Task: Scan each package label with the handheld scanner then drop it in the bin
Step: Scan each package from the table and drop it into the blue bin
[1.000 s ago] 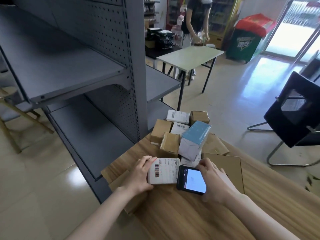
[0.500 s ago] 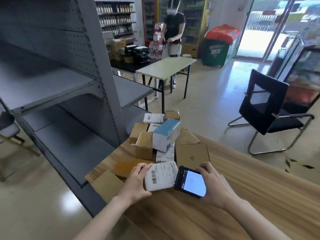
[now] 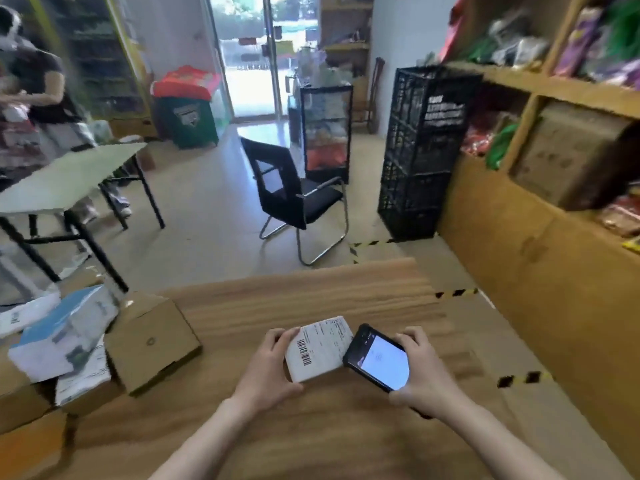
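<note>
Pile (image 3: 65,341) of other pkgs lies approx 9 o'clock on the desk (image 3: 311,292); nearer 6 o'clock the left hand (image 3: 266,372) has its fingers curled round the white package (image 3: 320,351), label & barcode facing up. At the pkg's 3 o'clock the handheld scanner (image 3: 379,362), screen lit, overlaps its edge, with the right hand (image 3: 429,375) fingers wrapped round it, so the scan step looks in hand. Next move prob calls for carrying the pkg to the bin, which I can't pick out w/ certainty here, then loosening the left fingers over it.
</note>
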